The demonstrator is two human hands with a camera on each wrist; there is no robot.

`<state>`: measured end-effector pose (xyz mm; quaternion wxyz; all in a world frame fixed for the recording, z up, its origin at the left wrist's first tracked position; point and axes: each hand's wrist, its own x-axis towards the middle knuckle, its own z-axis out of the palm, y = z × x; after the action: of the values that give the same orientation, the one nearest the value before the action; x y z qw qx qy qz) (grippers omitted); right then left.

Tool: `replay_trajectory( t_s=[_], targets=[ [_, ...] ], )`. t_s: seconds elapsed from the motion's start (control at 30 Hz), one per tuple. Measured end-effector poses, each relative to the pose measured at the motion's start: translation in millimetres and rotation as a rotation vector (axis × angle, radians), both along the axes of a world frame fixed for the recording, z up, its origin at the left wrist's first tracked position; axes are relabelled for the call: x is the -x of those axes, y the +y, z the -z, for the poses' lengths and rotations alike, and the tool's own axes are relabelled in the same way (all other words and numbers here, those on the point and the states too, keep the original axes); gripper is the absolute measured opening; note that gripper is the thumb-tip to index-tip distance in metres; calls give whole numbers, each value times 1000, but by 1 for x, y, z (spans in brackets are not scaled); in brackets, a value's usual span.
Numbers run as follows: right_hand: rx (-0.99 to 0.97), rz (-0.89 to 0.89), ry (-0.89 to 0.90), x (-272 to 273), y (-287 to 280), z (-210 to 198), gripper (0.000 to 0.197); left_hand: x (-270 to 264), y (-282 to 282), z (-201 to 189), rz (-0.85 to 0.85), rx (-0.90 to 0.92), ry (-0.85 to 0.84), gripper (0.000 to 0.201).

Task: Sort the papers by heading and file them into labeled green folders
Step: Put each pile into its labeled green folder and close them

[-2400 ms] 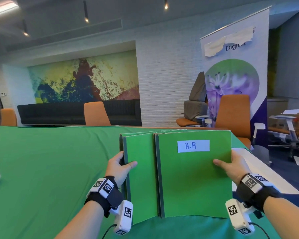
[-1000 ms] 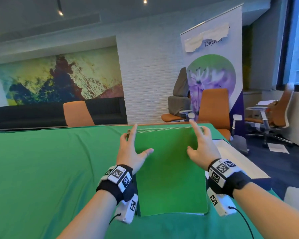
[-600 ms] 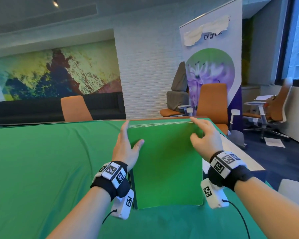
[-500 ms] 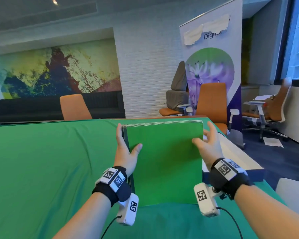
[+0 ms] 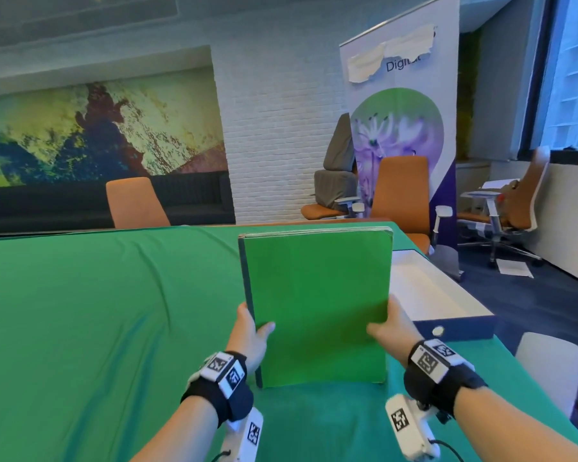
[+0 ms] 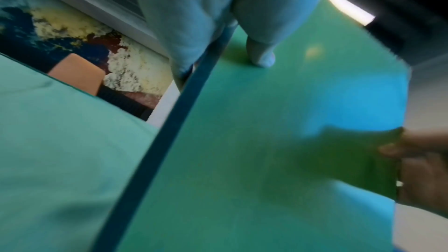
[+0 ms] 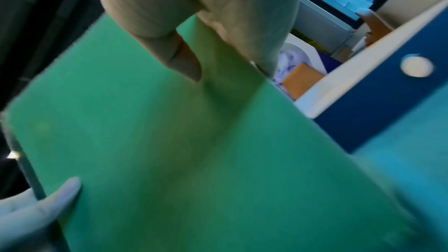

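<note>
**Green folders held upright in both hands**

A stack of green folders stands on its lower edge on the green-covered surface, plain cover facing the viewer. The left hand holds the spine side at 9 o'clock, thumb on the cover. The right hand holds the open edge at 3 o'clock likewise. A blue-fronted white drawer sits at 3 o'clock.

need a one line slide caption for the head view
Both hands, left and right, hold a stack of green folders upright on the green-covered table.
</note>
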<state>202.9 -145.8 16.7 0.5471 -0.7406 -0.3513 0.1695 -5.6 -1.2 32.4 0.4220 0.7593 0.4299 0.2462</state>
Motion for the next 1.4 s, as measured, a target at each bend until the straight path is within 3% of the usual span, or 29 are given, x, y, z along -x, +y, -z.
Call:
replay_trajectory(
  t_s=[0.1, 0.17, 0.27, 0.4, 0.5, 0.57, 0.7, 0.87, 0.97, 1.07, 1.17, 1.27, 1.4],
  targets=[
    [459, -111, -94, -11, -5, 38, 54, 3, 7, 38, 25, 29, 297, 59],
    [596, -122, -141, -12, -3, 53, 52, 2, 9, 48, 9, 37, 364, 48],
    [592, -35, -157, -14, 3, 58, 45, -2, 12, 45, -19, -7, 384, 46],
    [536, 40, -171, -27, 9, 52, 41, -5, 16, 23, -44, -78, 283, 48],
    [369, 115, -69, -45, 4, 26, 32, -24, 18, -7, -41, 53, 128, 44],
    [284, 196, -54, -60, -6, -2, 27, -44, 14, -27, -30, 135, 29, 38],
    [302, 296, -120, -100, -32, -46, 20, -94, -1, -48, 22, 180, -46, 40],
    [320, 326, -149, -167, -54, -45, 26, -165, -8, -48, 106, 268, -68, 33],
    [379, 354, -167, -199, -62, -37, 25, -206, -6, -35, 110, 309, -53, 43],
    [496, 414, -257, -226, -62, -24, 27, -243, -6, -17, 152, 302, 40, 44],
    [585, 429, -285, -248, -58, 0, 29, -270, -2, 1, 211, 118, 236, 26],
    [634, 408, -283, -264, -54, 24, 31, -286, 8, 17, 281, -58, 482, 40],
    [690, 371, -322, -274, -53, 27, 24, -297, 17, 21, 368, -209, 655, 43]
  ],
)
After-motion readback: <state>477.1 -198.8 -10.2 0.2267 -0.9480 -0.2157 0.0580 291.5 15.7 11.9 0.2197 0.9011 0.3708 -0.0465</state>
